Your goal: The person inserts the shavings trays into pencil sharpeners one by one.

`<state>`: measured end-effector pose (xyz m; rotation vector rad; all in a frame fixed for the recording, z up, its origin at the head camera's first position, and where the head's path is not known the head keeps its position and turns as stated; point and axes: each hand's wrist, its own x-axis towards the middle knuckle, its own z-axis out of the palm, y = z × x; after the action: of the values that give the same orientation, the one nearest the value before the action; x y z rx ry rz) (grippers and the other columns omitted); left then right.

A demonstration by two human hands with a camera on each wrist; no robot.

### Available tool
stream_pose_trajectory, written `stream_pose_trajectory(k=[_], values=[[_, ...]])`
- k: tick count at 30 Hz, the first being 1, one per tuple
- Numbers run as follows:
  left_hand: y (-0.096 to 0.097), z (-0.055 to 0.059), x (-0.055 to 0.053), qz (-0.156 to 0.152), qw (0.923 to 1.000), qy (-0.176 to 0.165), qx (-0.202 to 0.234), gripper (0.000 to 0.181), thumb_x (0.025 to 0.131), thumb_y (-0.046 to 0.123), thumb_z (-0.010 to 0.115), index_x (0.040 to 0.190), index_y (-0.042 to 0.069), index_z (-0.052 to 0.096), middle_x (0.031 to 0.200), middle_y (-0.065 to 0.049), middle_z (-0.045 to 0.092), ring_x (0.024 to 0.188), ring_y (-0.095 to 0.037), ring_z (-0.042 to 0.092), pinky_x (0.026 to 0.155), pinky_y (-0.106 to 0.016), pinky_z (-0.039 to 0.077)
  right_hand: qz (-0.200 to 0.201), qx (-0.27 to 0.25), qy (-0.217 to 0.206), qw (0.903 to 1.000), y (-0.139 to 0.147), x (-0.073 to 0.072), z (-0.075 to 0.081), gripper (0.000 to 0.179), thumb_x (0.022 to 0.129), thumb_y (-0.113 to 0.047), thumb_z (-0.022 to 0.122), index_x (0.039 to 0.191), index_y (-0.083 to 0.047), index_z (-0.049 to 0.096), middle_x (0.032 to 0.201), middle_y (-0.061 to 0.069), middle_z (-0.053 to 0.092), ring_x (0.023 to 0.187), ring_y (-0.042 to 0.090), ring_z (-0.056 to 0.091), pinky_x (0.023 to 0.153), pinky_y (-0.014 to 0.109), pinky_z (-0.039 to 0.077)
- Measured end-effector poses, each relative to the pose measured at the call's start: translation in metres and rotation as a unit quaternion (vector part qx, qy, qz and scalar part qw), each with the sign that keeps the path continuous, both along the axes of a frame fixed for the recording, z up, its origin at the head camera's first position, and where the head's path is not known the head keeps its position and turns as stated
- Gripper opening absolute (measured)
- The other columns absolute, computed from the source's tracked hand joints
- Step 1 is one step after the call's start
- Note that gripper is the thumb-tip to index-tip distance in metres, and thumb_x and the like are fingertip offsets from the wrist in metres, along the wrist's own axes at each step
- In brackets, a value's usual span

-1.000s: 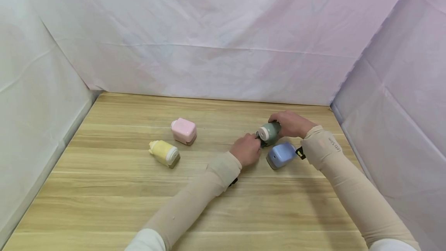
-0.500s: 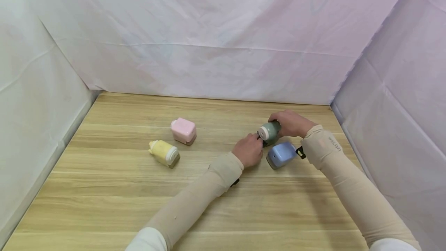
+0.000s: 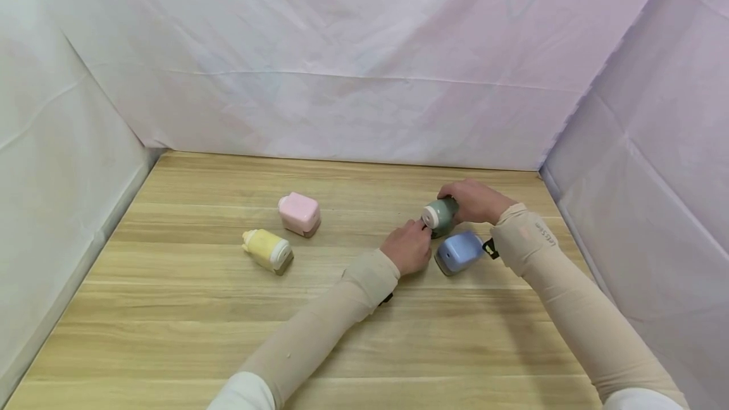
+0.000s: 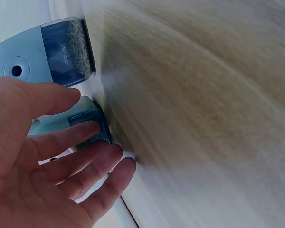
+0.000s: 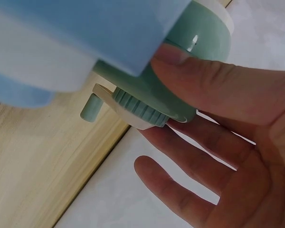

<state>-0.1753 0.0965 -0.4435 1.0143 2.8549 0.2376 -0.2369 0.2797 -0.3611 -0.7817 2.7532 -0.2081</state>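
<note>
A green crank pencil sharpener (image 3: pixel 445 215) with a pale front ring stands at the right of the table. My right hand (image 3: pixel 477 201) grips it from behind, thumb on one side and fingers on the other. Its crank handle (image 5: pixel 90 108) shows below the thumb in the right wrist view. My left hand (image 3: pixel 407 247) is at its front, fingers loosely bent, fingertips right at the dark see-through shavings drawer (image 4: pixel 92 116). Close beside it sits a blue pencil sharpener (image 3: pixel 460 252), whose clear drawer (image 4: pixel 66 52) holds shavings.
A pink pencil sharpener (image 3: pixel 300 212) and a yellow one (image 3: pixel 267 249) with a white front stand left of my hands on the wooden table (image 3: pixel 216 334). White cloth (image 3: pixel 353 112) hangs along the back and both sides.
My left hand has shifted slightly right toward the green sharpener, and less of the dark part between them shows. The right hand and the other sharpeners stay put.
</note>
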Motion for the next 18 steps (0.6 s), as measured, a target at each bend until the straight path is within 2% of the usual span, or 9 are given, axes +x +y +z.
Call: stream_pose_trajectory(k=[7,13,15,18], values=[[-0.003,-0.001,0.0,0.002,1.0,0.003,0.004,0.03,0.108,0.026,0.063,0.13,0.007,0.071,0.131,-0.006,0.07,0.109,-0.021,0.066,0.092,-0.031,0.06,0.007,-0.001,0.008,0.9999,0.002,0.0,-0.001,0.043,0.08,-0.001,0.093,0.119,0.001,0.075,0.115,0.017,0.078,0.104,0.035,0.073,0.095,0.055,0.06],[-0.009,0.004,-0.005,0.015,0.9998,-0.016,0.002,0.032,0.109,0.028,0.061,0.131,0.007,0.07,0.128,-0.007,0.072,0.114,-0.022,0.066,0.095,-0.036,0.06,0.011,-0.005,0.004,0.9999,0.007,0.0,-0.004,0.047,0.081,0.0,0.092,0.124,0.005,0.073,0.12,0.02,0.077,0.11,0.037,0.072,0.098,0.056,0.059],[-0.013,0.007,-0.007,0.023,0.9994,-0.027,0.0,0.033,0.11,0.029,0.06,0.131,0.006,0.07,0.128,-0.008,0.072,0.116,-0.024,0.066,0.096,-0.039,0.061,0.014,-0.004,-0.001,0.9999,0.009,0.0,-0.004,0.052,0.081,0.001,0.091,0.129,0.007,0.07,0.125,0.022,0.075,0.115,0.04,0.071,0.101,0.057,0.058],[-0.021,0.013,-0.011,0.036,0.9986,-0.039,-0.002,0.035,0.111,0.029,0.058,0.134,0.005,0.068,0.13,-0.01,0.071,0.119,-0.026,0.066,0.097,-0.042,0.061,0.012,0.003,-0.021,0.9997,0.009,0.0,0.0,0.065,0.085,0.0,0.088,0.143,0.008,0.061,0.141,0.028,0.067,0.128,0.046,0.066,0.108,0.061,0.054]])
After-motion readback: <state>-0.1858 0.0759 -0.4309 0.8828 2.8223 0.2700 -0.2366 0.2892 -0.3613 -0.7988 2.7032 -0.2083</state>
